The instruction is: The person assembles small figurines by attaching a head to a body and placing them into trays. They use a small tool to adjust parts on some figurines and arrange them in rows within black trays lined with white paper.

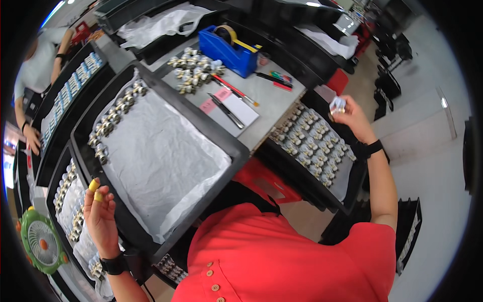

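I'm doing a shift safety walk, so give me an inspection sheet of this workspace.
Surface: grey table, partly covered.
Parts: loose pile on the table; a line of parts along the left side of the paper-lined black tray; rows of parts at right.
Clutter: blue tape dispenser, slim dark tool lying on a card.
Hands: left hand holds nothing visible, two fingertips covered in yellow; right hand holds a small metallic part.
Cables: none clearly made out.
Surroundings: green fan and a co-worker's hand at left.
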`<action>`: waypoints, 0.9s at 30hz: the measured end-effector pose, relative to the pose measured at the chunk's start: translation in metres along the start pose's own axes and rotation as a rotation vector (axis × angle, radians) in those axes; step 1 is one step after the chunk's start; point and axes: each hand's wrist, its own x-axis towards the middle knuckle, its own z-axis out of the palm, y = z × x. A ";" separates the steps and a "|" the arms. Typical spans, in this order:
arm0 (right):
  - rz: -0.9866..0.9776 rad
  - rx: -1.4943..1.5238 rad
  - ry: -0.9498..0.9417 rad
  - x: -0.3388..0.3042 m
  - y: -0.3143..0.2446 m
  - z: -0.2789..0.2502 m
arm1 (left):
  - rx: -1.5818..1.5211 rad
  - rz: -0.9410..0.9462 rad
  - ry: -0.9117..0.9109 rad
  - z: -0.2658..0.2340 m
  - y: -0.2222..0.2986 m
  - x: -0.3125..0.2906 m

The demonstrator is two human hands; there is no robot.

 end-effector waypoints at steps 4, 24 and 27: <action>0.219 -0.529 0.101 -0.048 0.098 -0.046 | 0.032 -0.008 -0.049 -0.015 -0.007 0.007; 0.437 -1.120 0.183 -0.108 0.216 -0.078 | 0.228 0.000 -0.089 -0.021 -0.006 0.008; 0.585 -1.153 0.192 -0.106 0.234 -0.080 | 0.249 0.001 -0.081 -0.015 -0.006 0.006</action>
